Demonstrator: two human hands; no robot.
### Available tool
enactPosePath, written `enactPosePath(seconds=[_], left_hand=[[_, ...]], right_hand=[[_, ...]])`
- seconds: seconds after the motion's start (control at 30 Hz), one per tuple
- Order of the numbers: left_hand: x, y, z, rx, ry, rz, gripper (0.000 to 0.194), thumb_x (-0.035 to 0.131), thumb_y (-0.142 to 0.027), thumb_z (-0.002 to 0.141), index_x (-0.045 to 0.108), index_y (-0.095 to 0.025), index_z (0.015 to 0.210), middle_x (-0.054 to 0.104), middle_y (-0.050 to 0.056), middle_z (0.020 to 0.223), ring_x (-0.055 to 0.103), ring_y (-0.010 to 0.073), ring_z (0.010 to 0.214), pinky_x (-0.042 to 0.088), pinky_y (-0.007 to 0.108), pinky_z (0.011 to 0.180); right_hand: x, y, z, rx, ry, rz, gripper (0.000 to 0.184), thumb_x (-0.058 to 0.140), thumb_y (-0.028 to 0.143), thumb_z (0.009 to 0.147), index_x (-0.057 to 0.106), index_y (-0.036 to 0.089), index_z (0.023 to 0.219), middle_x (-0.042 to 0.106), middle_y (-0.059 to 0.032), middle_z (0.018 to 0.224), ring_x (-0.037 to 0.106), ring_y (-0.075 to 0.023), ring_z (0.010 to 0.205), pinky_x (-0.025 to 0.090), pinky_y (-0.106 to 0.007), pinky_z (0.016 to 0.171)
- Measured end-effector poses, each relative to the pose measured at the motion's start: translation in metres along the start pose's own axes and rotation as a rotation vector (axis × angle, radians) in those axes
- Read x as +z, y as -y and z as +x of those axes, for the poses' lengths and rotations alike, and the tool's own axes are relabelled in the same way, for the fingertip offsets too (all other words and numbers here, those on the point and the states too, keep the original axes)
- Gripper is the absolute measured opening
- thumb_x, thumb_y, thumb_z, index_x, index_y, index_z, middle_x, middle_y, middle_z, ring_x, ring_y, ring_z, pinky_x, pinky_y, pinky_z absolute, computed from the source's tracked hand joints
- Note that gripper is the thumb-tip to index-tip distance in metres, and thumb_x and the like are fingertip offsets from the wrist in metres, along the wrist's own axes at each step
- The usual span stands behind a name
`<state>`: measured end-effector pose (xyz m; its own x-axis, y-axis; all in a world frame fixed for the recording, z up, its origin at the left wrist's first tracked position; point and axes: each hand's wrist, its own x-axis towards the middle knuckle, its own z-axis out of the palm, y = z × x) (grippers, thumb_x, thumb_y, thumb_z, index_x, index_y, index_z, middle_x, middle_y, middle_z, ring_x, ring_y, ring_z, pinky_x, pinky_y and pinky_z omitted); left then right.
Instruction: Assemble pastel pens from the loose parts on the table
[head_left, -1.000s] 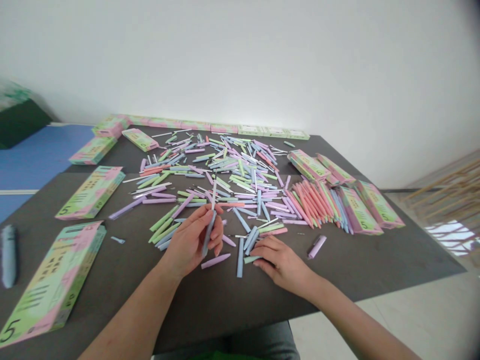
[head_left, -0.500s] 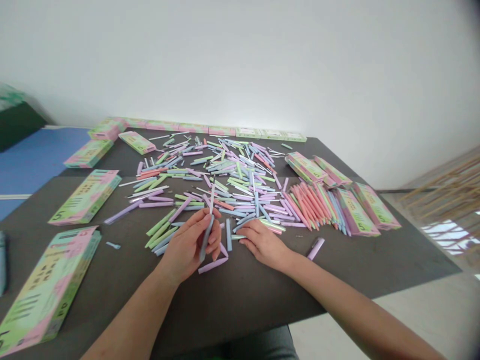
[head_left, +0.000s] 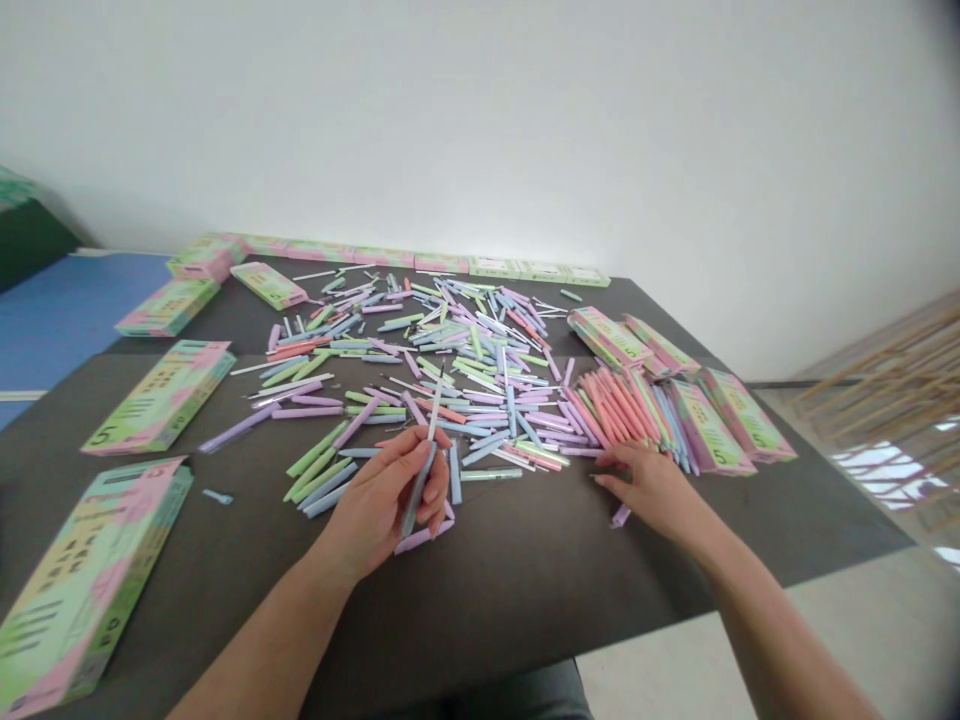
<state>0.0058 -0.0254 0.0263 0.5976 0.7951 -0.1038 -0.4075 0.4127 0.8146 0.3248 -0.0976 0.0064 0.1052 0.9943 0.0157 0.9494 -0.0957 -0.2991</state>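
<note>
My left hand (head_left: 379,497) grips a slim grey-blue pen barrel (head_left: 418,492) upright in its fingers, with a thin white refill (head_left: 433,405) rising above it. Loose pastel pen parts (head_left: 450,370) in green, lilac, blue and pink lie scattered across the dark tabletop (head_left: 510,570). A lilac barrel (head_left: 424,537) sits just below my left fingers. My right hand (head_left: 649,490) rests with fingers spread at the edge of a bunch of aligned pink pens (head_left: 609,418). A small lilac piece (head_left: 620,515) lies under its fingertips.
Several flat pastel boxes marked 5 stand around the table, including a large one (head_left: 90,595) at near left and a stack (head_left: 709,428) at right. More boxes line the far edge (head_left: 442,262). A blue surface (head_left: 67,310) lies left, wooden slats (head_left: 885,380) right.
My right hand has moved right, from the loose blue pens to the pink pens. My left hand still holds the barrel. The view has shifted slightly.
</note>
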Motion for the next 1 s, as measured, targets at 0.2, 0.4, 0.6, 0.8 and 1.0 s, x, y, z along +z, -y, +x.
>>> enactPosePath(seconds=[0.2,0.4,0.6,0.8,1.0], left_hand=[[-0.002,0.005,0.0,-0.039,0.059,0.035,0.013,0.044,-0.023,0.092,0.055,-0.018,0.092,0.049,-0.003,0.058,0.043,0.0074,0.043,0.041,0.019,0.042],[-0.008,0.013,0.0,-0.063,0.147,0.129,0.014,0.044,-0.025,0.093,0.056,-0.018,0.096,0.052,-0.002,0.063,0.045,0.0072,0.046,0.041,0.019,0.044],[-0.011,0.015,-0.001,-0.093,0.184,0.216,0.016,0.046,-0.031,0.093,0.055,-0.018,0.099,0.051,-0.002,0.067,0.045,0.007,0.051,0.04,0.018,0.046],[-0.006,0.01,-0.002,-0.118,0.194,0.302,0.019,0.045,-0.034,0.094,0.054,-0.017,0.095,0.047,-0.004,0.061,0.04,0.0055,0.045,0.032,0.016,0.041],[-0.004,0.008,-0.004,-0.108,0.194,0.378,0.024,0.044,-0.038,0.094,0.053,-0.016,0.094,0.047,-0.005,0.057,0.04,0.0062,0.043,0.029,0.017,0.041]], right_hand=[[0.011,-0.006,0.002,0.009,0.045,-0.06,0.01,0.057,0.021,0.078,0.067,0.017,0.077,0.067,-0.0072,0.083,0.063,-0.0223,0.08,0.046,-0.032,0.074],[0.011,0.004,0.004,-0.011,0.07,-0.092,0.015,0.051,0.019,0.08,0.064,0.017,0.072,0.066,-0.0075,0.076,0.062,-0.0215,0.072,0.043,-0.031,0.067],[-0.007,0.063,0.011,0.026,-0.094,0.38,0.01,0.057,0.027,0.081,0.061,0.018,0.078,0.065,-0.0023,0.069,0.06,-0.0164,0.063,0.044,-0.028,0.06],[-0.017,0.12,0.035,-0.182,-0.168,1.086,0.023,0.06,0.027,0.085,0.065,0.021,0.107,0.069,-0.001,0.077,0.06,-0.0127,0.068,0.047,-0.024,0.061],[-0.005,0.136,0.046,-0.234,-0.329,1.266,0.013,0.063,0.024,0.085,0.066,0.022,0.097,0.071,-0.0018,0.079,0.061,-0.0126,0.066,0.048,-0.024,0.059]])
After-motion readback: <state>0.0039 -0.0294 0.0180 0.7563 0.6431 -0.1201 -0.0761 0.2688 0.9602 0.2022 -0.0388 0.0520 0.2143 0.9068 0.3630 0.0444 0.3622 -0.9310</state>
